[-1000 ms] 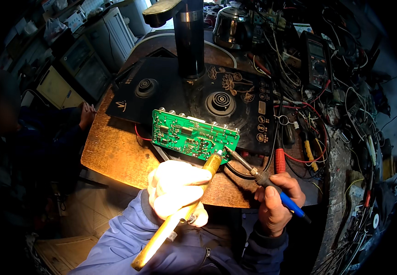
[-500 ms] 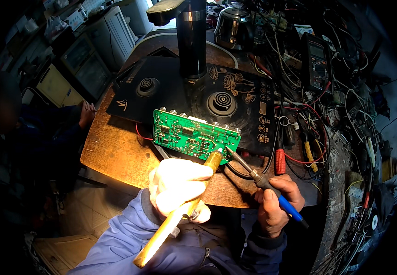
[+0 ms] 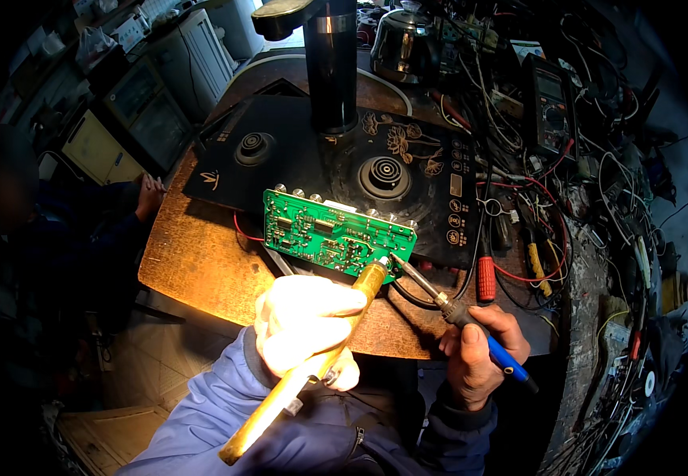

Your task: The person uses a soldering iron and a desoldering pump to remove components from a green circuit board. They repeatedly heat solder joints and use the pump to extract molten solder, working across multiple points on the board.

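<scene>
My left hand (image 3: 300,325), glaring in bright light, is closed round a yellowish tubular desoldering pump (image 3: 372,279). Its pale tip touches or nearly touches the lower right of a green circuit board (image 3: 304,234). Between the fingers of my right hand (image 3: 483,353) is a soldering iron (image 3: 503,361) with a blue and grey handle. The iron's metal tip meets the board close beside the pump's tip. The board stands tilted, its soldered side facing me, with round metal parts along its top edge. What props it up is hidden.
Behind the board lies a black tea-stove panel (image 3: 296,159) carrying a tall black column (image 3: 332,79). A kettle (image 3: 405,47) stands farther back. On the right are a multimeter (image 3: 550,107), a red-handled tool (image 3: 486,278) and tangled wires. Another person's hands (image 3: 151,194) rest at the left.
The pump's rear end has swung slightly left and down with my left hand. The iron's handle has shifted a little to the right, while both tips stay at the same corner.
</scene>
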Demonstrator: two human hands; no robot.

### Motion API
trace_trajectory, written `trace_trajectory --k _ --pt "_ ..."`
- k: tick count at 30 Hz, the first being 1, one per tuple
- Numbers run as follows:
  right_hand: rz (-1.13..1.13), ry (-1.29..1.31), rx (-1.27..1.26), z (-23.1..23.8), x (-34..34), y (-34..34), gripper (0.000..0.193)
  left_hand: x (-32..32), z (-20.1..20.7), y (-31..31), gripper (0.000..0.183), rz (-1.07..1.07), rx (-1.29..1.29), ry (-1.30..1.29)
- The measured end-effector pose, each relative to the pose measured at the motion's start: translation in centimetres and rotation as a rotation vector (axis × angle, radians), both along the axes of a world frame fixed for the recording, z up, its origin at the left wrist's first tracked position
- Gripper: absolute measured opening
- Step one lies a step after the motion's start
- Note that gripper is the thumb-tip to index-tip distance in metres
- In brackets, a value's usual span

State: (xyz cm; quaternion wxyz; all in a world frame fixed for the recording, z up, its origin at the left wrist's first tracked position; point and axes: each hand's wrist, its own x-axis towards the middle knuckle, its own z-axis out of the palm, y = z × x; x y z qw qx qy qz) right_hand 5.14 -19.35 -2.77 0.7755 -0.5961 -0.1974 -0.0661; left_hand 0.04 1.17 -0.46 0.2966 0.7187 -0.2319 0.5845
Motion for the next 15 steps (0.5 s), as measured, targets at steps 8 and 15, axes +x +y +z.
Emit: trace_trajectory --k 8,15 --pt "0.042 -0.007 0.035 0.0 0.1 -0.4 0.021 -0.3 -0.5 -0.1 0.047 0.016 -0.024 0.026" --pt "0.012 -0.135 -0.114 -0.6 0.6 -1.0 0.023 -0.3 -0.3 0.0 0.046 0.004 -0.032 0.028"
